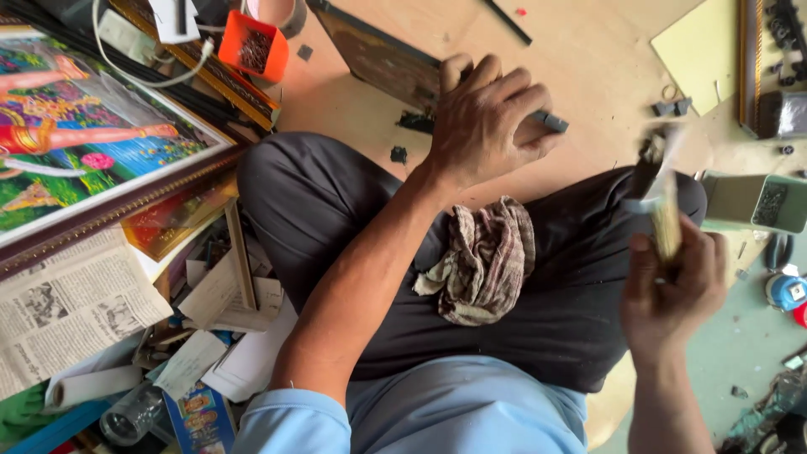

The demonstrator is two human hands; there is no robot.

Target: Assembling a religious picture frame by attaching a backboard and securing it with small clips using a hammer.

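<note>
One view only, from the head camera, looks down at a person seated cross-legged on a wooden board (580,59). The left hand (487,118) presses down on the near corner of a dark picture frame (378,59) that lies flat on the board, its fingers curled around a small grey piece (551,122) at the frame's edge. The right hand (672,290) is clenched around the pale handle of a hammer (660,189), raised above the knee; its head is blurred, so the exact tilt cannot be told.

A crumpled checked rag (483,261) rests on the lap. An orange tray of small nails (252,49) stands beyond the left knee, and a green tin (756,202) with more small dark bits stands just beside the right knee. A few dark clips (672,108) lie loose on the board. A finished colourful framed print (84,134) leans at the left, above a newspaper (67,307).

Judging by this, the fastening at this corner is under way: the piece is held in place, but whether it is driven home cannot be told. The other corners are out of view.
</note>
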